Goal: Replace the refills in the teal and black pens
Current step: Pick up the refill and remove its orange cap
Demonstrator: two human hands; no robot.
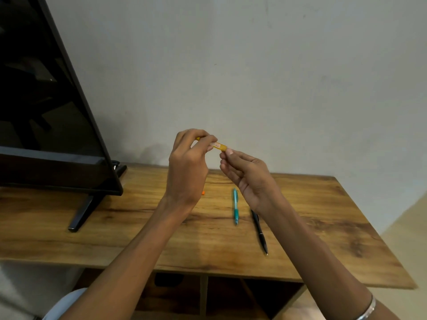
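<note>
A teal pen (235, 206) lies on the wooden table (138, 227), tip toward me. To its right lies a black pen (261, 234), its upper end hidden behind my right wrist. Above the table I hold a yellow-orange pen barrel (219, 145) with a white label. My left hand (188, 167) grips its left part with curled fingers. My right hand (245, 176) pinches its right end between thumb and fingertips. A small orange piece (203, 193) lies on the table just right of my left wrist.
A black flat screen (46, 100) on a stand (82, 213) fills the left side of the table. A plain wall rises behind. Open shelf compartments (226, 294) show under the table's front edge.
</note>
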